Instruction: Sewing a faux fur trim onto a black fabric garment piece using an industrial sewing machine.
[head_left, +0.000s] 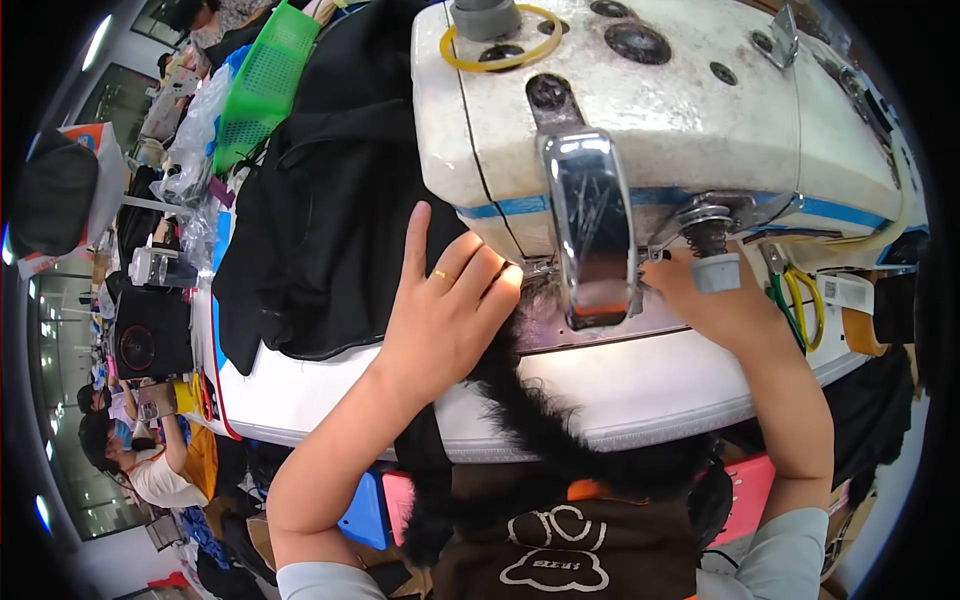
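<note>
At the left side of the sewing machine [640, 120], my left hand [445, 310] is closed at the edge of a strip of black fur trim [535, 405]. Its little finger points up and a ring sits on one finger; the thumb is hidden. The trim runs from beneath the machine head over the table edge toward my lap. Beyond this hand lies a black garment [330, 210]. On the other side of the shiny metal guard [590, 225], my right hand [705, 300] reaches in under the machine head. Machine parts cover its fingertips, so its grip is hidden.
A green plastic basket [262, 85] stands behind the black garment. Green and yellow handled scissors [800, 310] and a roll of tape [862, 330] lie right of my right hand. The white table [620, 385] has a curved front edge. A co-worker [150, 460] sits far left.
</note>
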